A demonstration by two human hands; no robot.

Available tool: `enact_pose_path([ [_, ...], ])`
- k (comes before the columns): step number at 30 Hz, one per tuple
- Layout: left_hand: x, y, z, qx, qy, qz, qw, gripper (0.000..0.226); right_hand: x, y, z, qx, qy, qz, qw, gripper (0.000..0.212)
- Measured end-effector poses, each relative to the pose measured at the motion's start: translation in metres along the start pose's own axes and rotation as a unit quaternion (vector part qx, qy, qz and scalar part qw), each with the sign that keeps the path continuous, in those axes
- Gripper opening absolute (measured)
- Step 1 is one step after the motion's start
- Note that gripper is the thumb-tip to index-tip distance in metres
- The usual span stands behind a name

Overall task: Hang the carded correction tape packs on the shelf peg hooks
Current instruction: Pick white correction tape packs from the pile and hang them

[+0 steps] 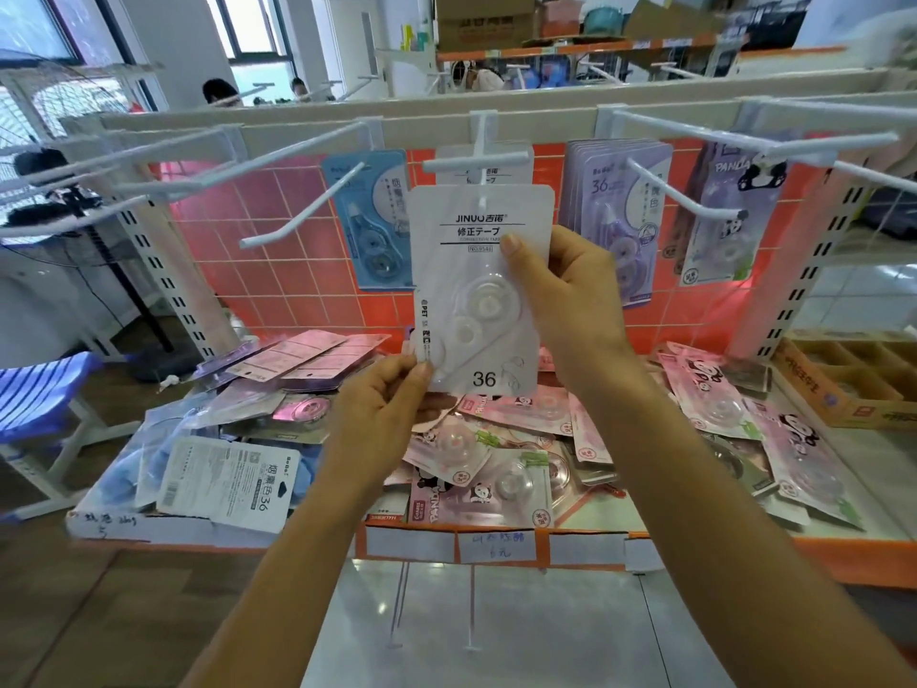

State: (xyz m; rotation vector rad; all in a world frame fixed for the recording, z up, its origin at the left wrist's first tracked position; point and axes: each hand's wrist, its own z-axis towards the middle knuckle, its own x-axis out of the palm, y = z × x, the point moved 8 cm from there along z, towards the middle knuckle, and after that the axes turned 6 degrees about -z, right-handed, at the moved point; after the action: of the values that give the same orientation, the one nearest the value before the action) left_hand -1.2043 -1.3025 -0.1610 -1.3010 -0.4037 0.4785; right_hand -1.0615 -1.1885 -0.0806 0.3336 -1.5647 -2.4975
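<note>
Two bare forearms reach up from the near edge, and both hands hold one white correction tape pack (pixel 476 270) upright in front of the rack. The left hand (pixel 382 399) pinches its lower left corner between thumb and curled fingers; the right hand (pixel 560 295) grips its right edge, thumb flat on the front. The pack's top sits just under the middle peg hook (pixel 476 163); I cannot tell whether its hole is on the wire. Behind it another white pack hangs, with a blue pack (pixel 369 221) to the left and purple packs (pixel 615 211) and a panda pack (pixel 729 211) to the right, all against an orange tiled back panel (pixel 278 250). Below, the shelf (pixel 585 546) has an orange front edge and carries a loose heap of pink panda packs (pixel 501 469), with blue and purple ones at the left. A cardboard box (pixel 843 389) stands at the right. A blue stool (pixel 44 389) and a fan (pixel 49 106) stand at the far left, below windows (pixel 258 22).
</note>
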Motion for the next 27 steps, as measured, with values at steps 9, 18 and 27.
enact_pose_path([
  [9,0.019,0.038,0.101,-0.072,-0.020,0.026,0.997,0.021,0.014,-0.033,0.094,0.049,-0.059,-0.183,0.980,0.023],
  [18,0.032,0.049,0.140,-0.087,-0.024,0.021,0.996,0.022,0.018,-0.041,0.123,0.085,-0.065,-0.258,0.960,0.035],
  [27,0.033,0.054,0.139,-0.088,-0.051,0.023,0.995,0.025,0.019,-0.057,0.111,0.089,-0.072,-0.241,0.964,0.045],
])
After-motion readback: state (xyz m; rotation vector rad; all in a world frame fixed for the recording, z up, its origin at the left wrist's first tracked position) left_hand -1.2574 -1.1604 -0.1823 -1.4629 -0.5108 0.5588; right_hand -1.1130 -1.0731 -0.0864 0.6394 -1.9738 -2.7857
